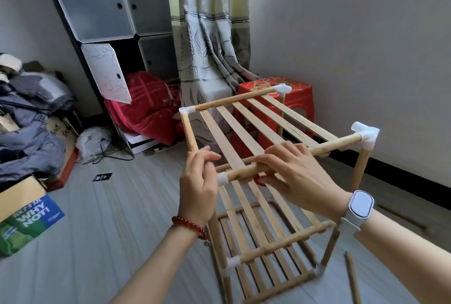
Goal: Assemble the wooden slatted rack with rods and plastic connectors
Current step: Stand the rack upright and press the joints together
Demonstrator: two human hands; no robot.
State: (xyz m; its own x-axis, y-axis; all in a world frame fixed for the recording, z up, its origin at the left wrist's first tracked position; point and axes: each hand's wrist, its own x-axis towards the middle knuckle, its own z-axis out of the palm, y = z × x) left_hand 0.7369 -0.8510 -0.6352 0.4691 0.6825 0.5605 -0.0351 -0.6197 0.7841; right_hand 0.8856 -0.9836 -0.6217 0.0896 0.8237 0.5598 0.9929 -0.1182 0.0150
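The wooden slatted rack [263,181] stands on the grey floor [122,230] in front of you, between a red plastic stool [296,101] and your knees, and it looks largely built: two lower slatted tiers are framed in, and the top shelf [256,125] is on, with white plastic connectors [366,135] capping its far corners. Its left side rod [189,130] runs from the far-left connector [186,110] down into your left hand [199,181], whose fingers curl round the rod's near end. Your right hand [290,174] lies over the front rod [280,162], fingers bent round it, just beside the small white connector [222,179] at that rod's left tip. By the look of it, this near-left corner is the joint left to close: side rod and connector sit close but do not appear seated together. One spare rod [351,277] lies on the floor at the rack's right foot, suggesting at least one piece still to fit.
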